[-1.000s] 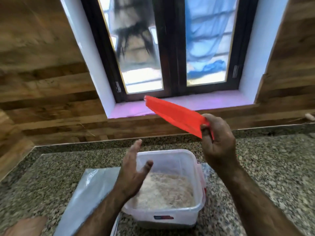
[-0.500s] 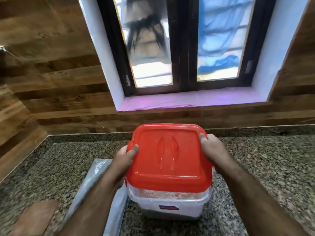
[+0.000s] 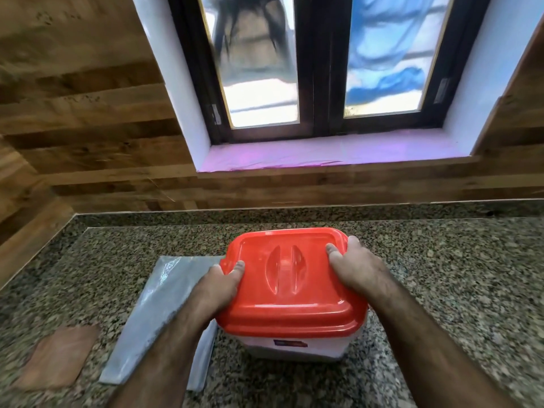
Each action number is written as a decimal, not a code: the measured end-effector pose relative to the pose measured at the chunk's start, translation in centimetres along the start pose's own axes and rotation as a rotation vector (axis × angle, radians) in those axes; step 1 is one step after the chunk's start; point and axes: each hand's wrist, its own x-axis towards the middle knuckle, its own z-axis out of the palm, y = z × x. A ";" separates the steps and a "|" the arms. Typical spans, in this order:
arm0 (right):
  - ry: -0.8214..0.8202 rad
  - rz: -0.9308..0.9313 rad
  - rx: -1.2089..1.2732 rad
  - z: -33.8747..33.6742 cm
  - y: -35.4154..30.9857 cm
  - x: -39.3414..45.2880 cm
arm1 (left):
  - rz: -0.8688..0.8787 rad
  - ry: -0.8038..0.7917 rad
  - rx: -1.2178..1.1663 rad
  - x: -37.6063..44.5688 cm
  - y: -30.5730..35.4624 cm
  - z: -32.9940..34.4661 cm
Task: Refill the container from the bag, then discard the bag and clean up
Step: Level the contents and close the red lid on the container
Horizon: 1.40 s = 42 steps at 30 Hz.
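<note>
While both forearms are reaching in from the bottom edge, where they are cut off, the nearest stretch of the speckled granite worktop point(image 3: 441, 290) is blurring at the corners. A brownish flat patch point(image 3: 56, 357) is lying at the near left, too smeared to identify. Just beyond it the flattened clear bag point(image 3: 159, 301) is lying on the worktop, its right part hidden under the left forearm, and whether it is touching the container cannot be told. The container point(image 3: 294, 347) is standing right of the bag, only a strip of its pale wall and a small dark label showing below the red lid point(image 3: 282, 293) sitting on top; its contents are hidden. The left hand point(image 3: 217, 287) is clasping the lid's left edge, thumb lying on top, its fingers out of sight down the side. The right hand point(image 3: 356, 269) is clasping the far right corner in a closed grip, thumb on top and fingers wrapping over the rim. Farther back, wooden wall panelling point(image 3: 88, 113) is rising behind the worktop, and a pink-lit sill point(image 3: 338, 151) is running under a dark-framed window point(image 3: 321, 69), whose panes are showing only blurred shapes.
</note>
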 end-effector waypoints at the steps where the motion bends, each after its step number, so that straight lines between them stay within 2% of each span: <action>1: -0.041 0.023 0.027 0.0 0.1 0.0 | 0.016 -0.006 0.028 -0.5 0.3 0.0; 5: -0.136 0.079 0.156 0.0 0.8 -0.5 | 0.027 -0.016 0.070 -1.6 1.3 0.0; 8: -0.134 0.073 0.235 0.2 0.9 0.1 | 0.009 -0.080 -0.066 -0.9 1.4 -0.3; 10: -0.188 0.090 0.396 0.1 1.2 0.7 | -0.004 -0.173 -0.278 -0.6 1.4 -0.5; 12: -0.299 0.162 0.557 -0.4 2.0 1.1 | -0.041 -0.340 -0.462 -0.8 1.6 -0.9; 14: -0.471 0.244 0.622 -1.1 2.7 0.7 | -0.076 -0.455 -0.507 -1.2 1.3 -1.2; 16: -0.564 0.265 0.651 -1.5 2.9 0.0 | -0.077 -0.397 -0.430 -0.9 1.0 -1.6; 17: -0.562 0.273 0.643 -1.5 2.8 0.0 | -0.070 -0.337 -0.386 -0.7 1.1 -1.7; 19: -0.464 0.278 0.597 -2.0 2.0 -0.5 | -0.043 -0.161 -0.245 -0.6 1.7 -2.0; 21: -0.251 0.237 0.436 -2.5 1.2 -0.9 | 0.028 0.109 0.098 -1.0 3.0 -2.0; 24: 0.071 0.135 -0.111 -1.8 -1.1 -2.4 | 0.175 0.396 0.644 -2.4 4.5 -0.5; 26: 0.219 0.060 -0.372 0.0 -2.5 -3.4 | 0.271 0.458 0.800 -3.3 5.1 0.5; 30: 0.252 0.025 -0.477 1.4 -3.2 -4.5 | 0.313 0.469 0.857 -3.8 4.9 0.7; 32: 0.235 0.017 -0.468 2.3 -2.9 -5.2 | 0.400 0.471 0.808 -4.4 4.1 1.2; 34: 0.203 -0.091 -0.456 3.6 -2.6 -6.3 | 0.504 0.347 0.715 -4.8 2.8 1.8; 37: 0.245 -0.251 -0.312 4.7 -0.9 -7.0 | 0.587 0.213 0.541 -4.8 1.4 2.0; 39: 0.306 -0.313 -0.193 4.8 0.4 -7.0 | 0.667 0.237 0.457 -5.0 0.3 2.1; 42: 0.399 -0.394 -0.116 5.8 1.8 -7.2 | 0.804 0.285 0.478 -5.3 -1.7 2.8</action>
